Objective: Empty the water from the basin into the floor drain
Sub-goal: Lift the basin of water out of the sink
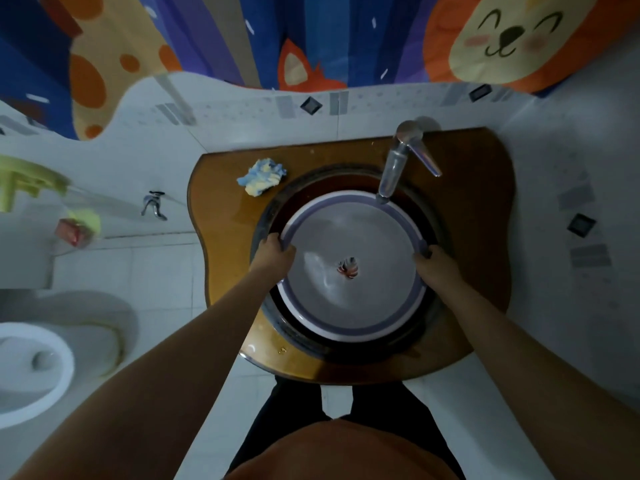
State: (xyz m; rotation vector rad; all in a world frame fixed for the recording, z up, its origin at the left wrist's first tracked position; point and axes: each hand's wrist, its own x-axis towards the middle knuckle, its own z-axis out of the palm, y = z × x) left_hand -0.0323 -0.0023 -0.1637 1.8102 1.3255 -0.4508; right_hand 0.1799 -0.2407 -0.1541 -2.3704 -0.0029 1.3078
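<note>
One basin [363, 233], left hand [274, 253], right hand [437, 267] gripping

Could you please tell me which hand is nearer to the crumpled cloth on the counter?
Left. The left hand grips the rim of the basin on the side of the cloth, a little nearer the person; the right hand grips the opposite rim, across the basin.

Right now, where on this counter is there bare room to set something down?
Widest bare patch: the counter right of the sink, in front of the tap. A thinner strip runs along the front edge. Crowded: the cloth sits back left, and the left hand and right hand grip the basin, which fills the sink.
</note>
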